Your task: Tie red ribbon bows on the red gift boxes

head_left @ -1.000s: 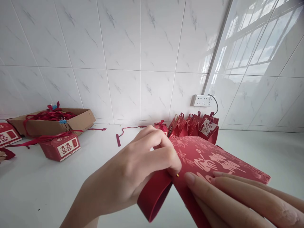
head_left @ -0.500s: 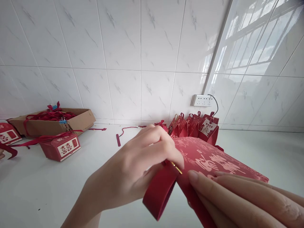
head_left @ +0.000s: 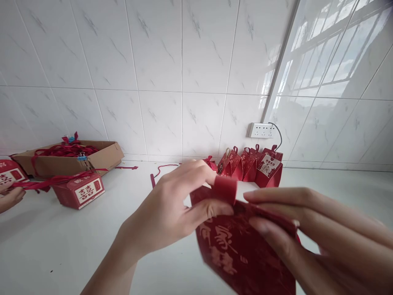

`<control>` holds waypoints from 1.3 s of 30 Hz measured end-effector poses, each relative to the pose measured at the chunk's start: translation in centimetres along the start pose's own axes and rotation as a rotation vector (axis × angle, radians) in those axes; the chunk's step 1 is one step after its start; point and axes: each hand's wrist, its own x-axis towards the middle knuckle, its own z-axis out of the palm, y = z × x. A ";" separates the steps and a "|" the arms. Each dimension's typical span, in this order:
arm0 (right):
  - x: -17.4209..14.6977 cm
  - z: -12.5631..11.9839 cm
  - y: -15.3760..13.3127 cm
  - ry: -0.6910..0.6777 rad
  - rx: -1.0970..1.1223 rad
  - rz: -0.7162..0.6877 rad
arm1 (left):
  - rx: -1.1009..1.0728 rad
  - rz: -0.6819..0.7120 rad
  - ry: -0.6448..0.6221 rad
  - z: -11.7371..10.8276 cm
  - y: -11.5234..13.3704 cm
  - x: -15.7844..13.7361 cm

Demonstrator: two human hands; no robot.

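Note:
A red paper gift box (head_left: 245,254) with pale pink lettering is held up close to the camera, tilted, its printed side facing me. My left hand (head_left: 187,205) pinches its top edge by the red strap loop (head_left: 225,189), thumb in front and fingers behind. On the right, my right hand (head_left: 319,233) grips the box's upper edge between thumb and fingers. The far side of the box and the fingertips behind it are hidden.
Several finished red boxes (head_left: 245,166) stand by the wall under a power strip (head_left: 262,130). At left are a cardboard tray (head_left: 104,157) of red ribbons and a red box (head_left: 78,190). Another person's hand (head_left: 12,199) holds a ribbon at the left edge.
The gift box has been turned from lying tilted away to hanging with its lettered side facing me. Its strap loop swung upward. The other person's hand has come further into view.

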 end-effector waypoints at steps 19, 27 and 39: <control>1.5 1.3 1.3 -0.233 0.387 0.445 | -0.247 -0.490 0.090 0.9 0.2 0.8; 1.5 1.4 1.5 -0.233 0.374 0.468 | -0.273 -0.469 0.092 0.8 0.2 0.9; 1.5 1.4 1.6 -0.238 0.397 0.474 | -0.049 -0.370 0.150 0.6 0.5 0.8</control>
